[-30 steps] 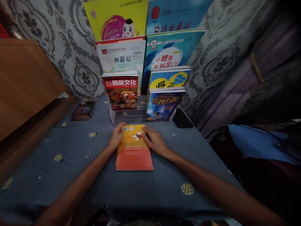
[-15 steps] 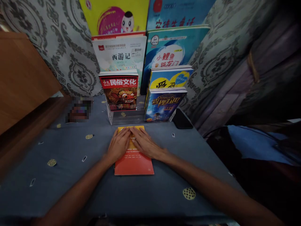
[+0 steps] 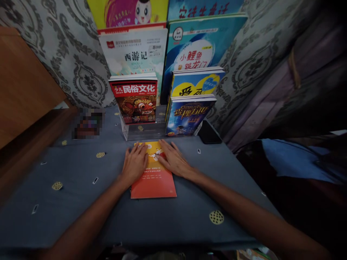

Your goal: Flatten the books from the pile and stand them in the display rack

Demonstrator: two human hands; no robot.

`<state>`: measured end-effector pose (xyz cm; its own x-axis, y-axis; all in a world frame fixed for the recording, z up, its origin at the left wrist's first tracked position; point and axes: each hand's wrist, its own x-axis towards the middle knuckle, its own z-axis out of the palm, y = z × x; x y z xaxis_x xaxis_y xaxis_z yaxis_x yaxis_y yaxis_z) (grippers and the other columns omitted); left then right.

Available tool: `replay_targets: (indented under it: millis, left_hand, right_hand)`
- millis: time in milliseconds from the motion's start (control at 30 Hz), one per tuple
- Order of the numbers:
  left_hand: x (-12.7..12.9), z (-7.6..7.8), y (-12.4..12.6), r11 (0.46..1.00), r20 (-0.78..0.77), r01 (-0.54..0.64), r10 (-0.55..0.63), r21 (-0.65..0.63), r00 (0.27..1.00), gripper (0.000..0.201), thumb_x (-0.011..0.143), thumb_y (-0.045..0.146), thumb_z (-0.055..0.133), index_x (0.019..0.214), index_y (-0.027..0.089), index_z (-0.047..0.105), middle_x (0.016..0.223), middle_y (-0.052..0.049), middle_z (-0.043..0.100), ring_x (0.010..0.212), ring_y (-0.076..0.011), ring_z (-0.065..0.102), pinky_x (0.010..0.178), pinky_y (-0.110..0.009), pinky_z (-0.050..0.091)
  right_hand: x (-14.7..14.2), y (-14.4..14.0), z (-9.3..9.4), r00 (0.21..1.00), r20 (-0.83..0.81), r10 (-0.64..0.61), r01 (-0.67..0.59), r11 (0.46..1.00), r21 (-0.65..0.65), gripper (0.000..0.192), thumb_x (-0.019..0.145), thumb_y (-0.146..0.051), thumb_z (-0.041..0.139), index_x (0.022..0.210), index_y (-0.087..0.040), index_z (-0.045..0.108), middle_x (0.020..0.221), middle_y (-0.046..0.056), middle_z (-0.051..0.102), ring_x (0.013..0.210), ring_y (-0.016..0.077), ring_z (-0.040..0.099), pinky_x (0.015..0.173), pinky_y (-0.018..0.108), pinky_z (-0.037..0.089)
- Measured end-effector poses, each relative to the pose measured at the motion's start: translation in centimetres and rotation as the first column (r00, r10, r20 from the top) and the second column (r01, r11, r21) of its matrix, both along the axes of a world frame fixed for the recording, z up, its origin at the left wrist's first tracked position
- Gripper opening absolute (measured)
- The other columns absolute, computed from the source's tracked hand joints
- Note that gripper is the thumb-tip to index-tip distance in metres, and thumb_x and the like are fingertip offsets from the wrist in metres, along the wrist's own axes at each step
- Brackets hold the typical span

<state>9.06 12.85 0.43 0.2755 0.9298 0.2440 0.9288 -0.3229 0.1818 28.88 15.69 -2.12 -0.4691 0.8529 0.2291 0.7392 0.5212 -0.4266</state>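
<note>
A thin book point(image 3: 154, 185) with a yellow and orange-red cover lies flat on the blue-grey tablecloth point(image 3: 108, 220), in front of a clear stand. My left hand point(image 3: 135, 161) rests flat on the book's upper left part, fingers stretched forward. On the upper right side, my right hand point(image 3: 175, 159) lies over the cover edge with its fingers spread. Between the hands, a small white and red picture shows on the yellow part. Neither hand grips anything.
Behind the book, a clear acrylic stand point(image 3: 135, 133) holds several upright children's books point(image 3: 137, 103). A black phone point(image 3: 210, 133) lies right of it. A partly blurred picture item point(image 3: 88, 124) is at the left. Patterned curtains point(image 3: 86, 77) hang behind; a wooden panel point(image 3: 27, 83) stands left.
My hands have slid apart, left hand to the left and right hand to the right, uncovering the middle of the cover. The camera view has shifted slightly.
</note>
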Motion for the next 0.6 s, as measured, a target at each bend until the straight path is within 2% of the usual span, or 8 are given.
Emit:
replay_targets:
  millis: [167, 433, 600]
  left_hand:
    - [-0.3, -0.4, 0.2, 1.0, 0.067, 0.026, -0.026, 0.005, 0.997, 0.041, 0.1, 0.023, 0.04, 0.137, 0.019, 0.058, 0.148, -0.013, 0.056, 0.142, -0.0324, 0.044, 0.112, -0.061, 0.036]
    - [-0.8, -0.7, 0.5, 0.991, 0.11, 0.13, -0.129, -0.003, 0.986, 0.041, 0.101, 0.026, 0.04, 0.136, 0.024, 0.06, 0.149, -0.011, 0.054, 0.145, -0.0303, 0.042, 0.117, -0.066, 0.025]
    - [-0.9, -0.6, 0.2, 0.966, 0.066, 0.258, -0.258, -0.003, 0.964, 0.04, 0.102, 0.029, 0.042, 0.137, 0.025, 0.06, 0.15, -0.01, 0.054, 0.145, -0.0273, 0.042, 0.12, -0.06, 0.025]
  right_hand:
    - [0.9, 0.8, -0.5, 0.996, -0.073, 0.048, -0.051, 0.998, -0.046, 0.063, 0.1, -0.042, 0.044, 0.154, -0.012, 0.035, 0.156, 0.02, 0.043, 0.15, 0.0303, 0.034, 0.121, 0.06, 0.025]
    - [1.0, 0.6, -0.3, 0.993, -0.095, 0.071, -0.072, 0.997, -0.005, 0.053, 0.101, -0.038, 0.042, 0.15, -0.018, 0.043, 0.156, 0.015, 0.045, 0.15, 0.0267, 0.033, 0.122, 0.058, 0.026]
    - [0.8, 0.2, 0.1, 0.995, -0.075, 0.062, -0.063, 0.998, -0.017, 0.05, 0.102, -0.029, 0.037, 0.148, -0.012, 0.045, 0.157, 0.017, 0.044, 0.151, 0.025, 0.032, 0.123, 0.054, 0.025]
